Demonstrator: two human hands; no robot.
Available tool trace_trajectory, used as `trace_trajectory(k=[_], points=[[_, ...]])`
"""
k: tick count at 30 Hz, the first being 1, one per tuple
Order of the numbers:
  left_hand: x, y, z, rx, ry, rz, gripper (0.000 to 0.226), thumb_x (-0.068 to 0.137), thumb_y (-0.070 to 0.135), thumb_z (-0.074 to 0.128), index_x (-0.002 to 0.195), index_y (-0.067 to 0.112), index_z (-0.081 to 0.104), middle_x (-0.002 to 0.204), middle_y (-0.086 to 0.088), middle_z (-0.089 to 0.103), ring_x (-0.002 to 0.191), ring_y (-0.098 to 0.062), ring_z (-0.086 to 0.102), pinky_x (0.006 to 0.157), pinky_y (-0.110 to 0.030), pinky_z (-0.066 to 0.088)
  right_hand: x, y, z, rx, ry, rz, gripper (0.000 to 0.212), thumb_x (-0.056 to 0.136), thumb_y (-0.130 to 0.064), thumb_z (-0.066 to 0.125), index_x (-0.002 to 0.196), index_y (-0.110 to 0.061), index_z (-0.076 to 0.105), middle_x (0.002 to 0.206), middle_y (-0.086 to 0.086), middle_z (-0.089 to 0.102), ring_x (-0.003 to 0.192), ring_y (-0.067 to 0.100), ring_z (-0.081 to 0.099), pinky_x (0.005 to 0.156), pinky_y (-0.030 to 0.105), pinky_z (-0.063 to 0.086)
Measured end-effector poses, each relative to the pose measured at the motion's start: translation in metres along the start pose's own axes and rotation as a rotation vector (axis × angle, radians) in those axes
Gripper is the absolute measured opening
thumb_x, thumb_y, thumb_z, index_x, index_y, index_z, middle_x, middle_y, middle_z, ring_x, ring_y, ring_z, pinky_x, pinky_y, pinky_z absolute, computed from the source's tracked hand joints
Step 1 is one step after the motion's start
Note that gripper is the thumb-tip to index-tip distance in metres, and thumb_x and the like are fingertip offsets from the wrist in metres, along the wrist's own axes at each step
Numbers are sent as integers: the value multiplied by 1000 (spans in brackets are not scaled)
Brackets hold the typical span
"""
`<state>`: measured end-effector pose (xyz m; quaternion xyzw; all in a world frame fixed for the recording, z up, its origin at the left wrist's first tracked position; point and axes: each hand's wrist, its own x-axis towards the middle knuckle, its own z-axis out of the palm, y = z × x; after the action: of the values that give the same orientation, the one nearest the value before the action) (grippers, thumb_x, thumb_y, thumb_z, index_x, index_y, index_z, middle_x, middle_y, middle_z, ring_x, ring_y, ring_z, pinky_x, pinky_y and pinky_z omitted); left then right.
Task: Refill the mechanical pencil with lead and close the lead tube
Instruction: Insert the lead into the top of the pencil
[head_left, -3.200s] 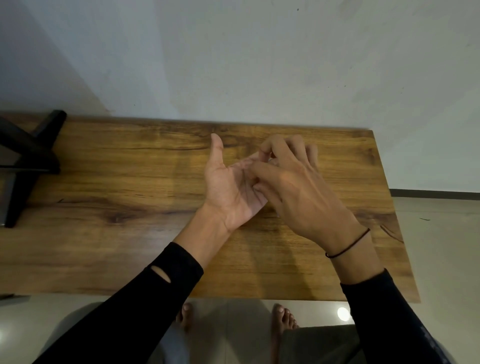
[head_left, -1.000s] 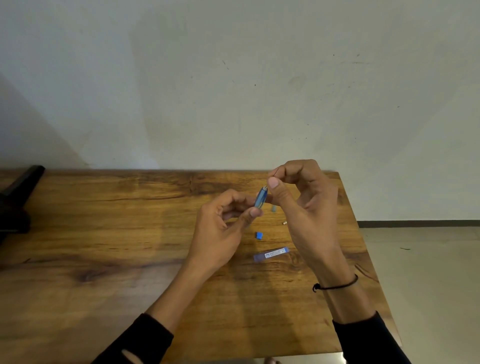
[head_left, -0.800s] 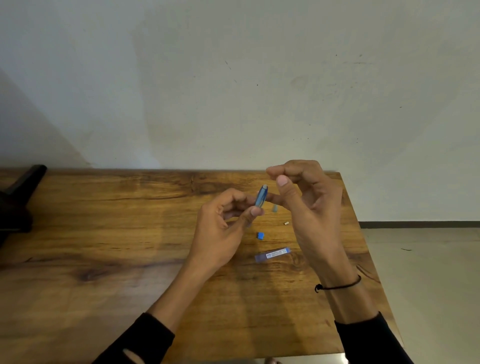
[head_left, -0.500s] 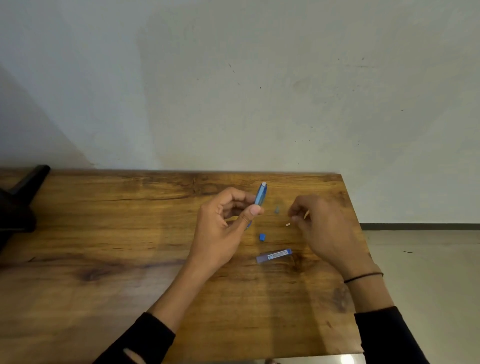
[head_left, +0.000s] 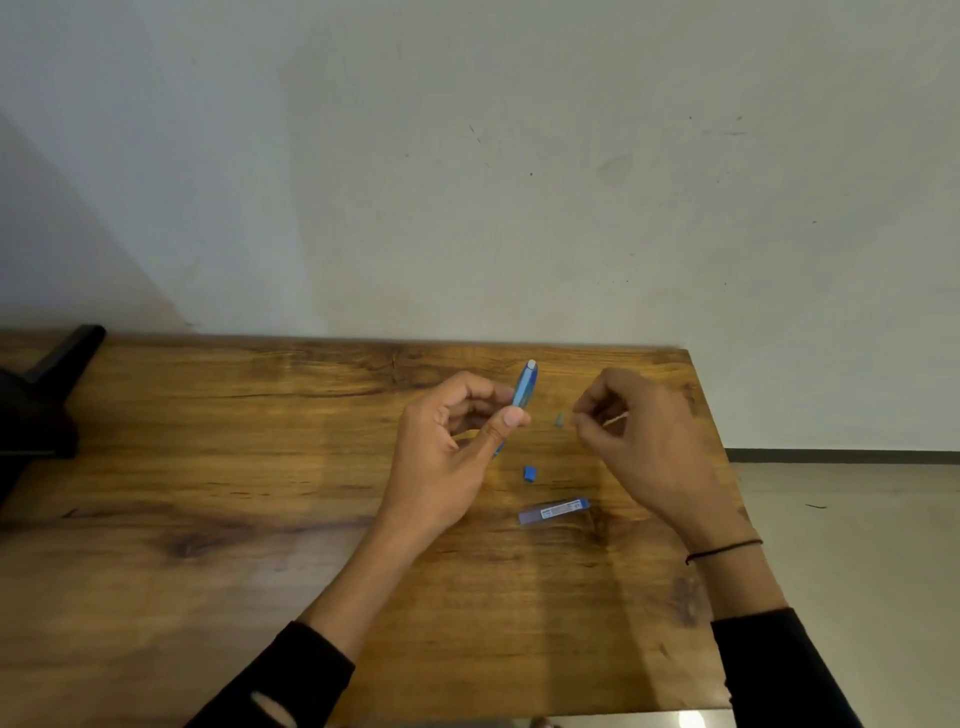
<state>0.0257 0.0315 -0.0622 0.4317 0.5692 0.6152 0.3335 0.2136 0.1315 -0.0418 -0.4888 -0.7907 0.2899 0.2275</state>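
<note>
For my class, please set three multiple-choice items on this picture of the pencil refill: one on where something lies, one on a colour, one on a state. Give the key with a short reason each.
1. Where does the lead tube lie?
A. flat on the table, nearer the person than the small blue cap
B. in the right hand
C. on the floor

2. What colour is the mechanical pencil?
A. red
B. blue
C. black

3. How is the pencil held?
A. lying loose
B. gripped in the left hand, tilted up
C. pinched by the right hand

Key: 1 A, it rests on the wood below the cap; 2 B, its barrel is blue; 3 B, left fingers curl round it.
</note>
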Motion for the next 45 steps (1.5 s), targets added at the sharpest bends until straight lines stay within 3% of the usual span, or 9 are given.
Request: trace_trajectory(k=[4,8,12,16,20,32,37,41,45], points=[[0,-2,2,4,0,-27,11,92,18,84,100,18,76,97,-4,83,93,-26,81,84,-39,66,1,-28,-10,561,121,-80,13,91,2,79,91,-10,75,83,3,76,72,17,71,65,26,60],[0,-4,3,6,-5,-31,17,90,26,82,101,15,76,98,-2,83,93,-22,82,83,-35,66,-2,-48,-13,755,108,-161,14,92,9,76,97,-4,77,88,15,77,73,22,71,72,26,59],[-1,-7,5,20,-35,-18,12,92,20,83,102,17,76,99,0,83,94,-18,82,82,-30,65,-5,-54,-12,721,80,-179,13,94,8,74,106,3,75,93,13,75,81,31,74,70,27,62],[-1,-10,4,67,-27,-9,11,93,14,84,100,20,77,96,5,82,90,-13,80,77,-24,63,-6,-53,-16,649,58,-205,32,94,4,77,118,-9,59,95,14,71,88,32,73,67,35,67],[-2,-11,4,110,-27,14,10,94,15,83,100,22,78,95,6,81,90,-14,79,75,-22,62,-5,-48,-20,591,24,-225,35,94,3,77,116,-16,57,93,5,72,90,27,73,66,40,68],[-1,-10,-4,199,-23,53,10,92,12,84,102,15,84,93,9,83,91,-11,78,79,-29,63,-3,-43,-25,528,-69,-169,38,92,9,76,108,-17,54,90,7,69,87,29,72,71,41,69],[-4,-8,-4,326,-45,141,15,91,8,83,103,17,82,97,21,77,96,-2,74,81,-16,58,-5,-45,-35,251,-74,-190,45,86,6,82,103,-26,55,85,-5,70,84,16,72,68,37,67],[-5,-9,-3,361,-27,171,14,92,10,83,105,16,83,97,13,79,95,-7,75,82,-29,63,-4,-44,-33,239,-66,-162,45,85,5,83,103,-25,55,84,-5,71,81,15,73,69,37,67],[-7,-8,-4,407,-14,229,12,93,10,82,105,13,83,97,4,80,92,-13,75,79,-40,63,-4,-38,-33,427,-103,-44,40,85,8,83,104,-17,58,85,2,72,78,18,73,69,36,69]])
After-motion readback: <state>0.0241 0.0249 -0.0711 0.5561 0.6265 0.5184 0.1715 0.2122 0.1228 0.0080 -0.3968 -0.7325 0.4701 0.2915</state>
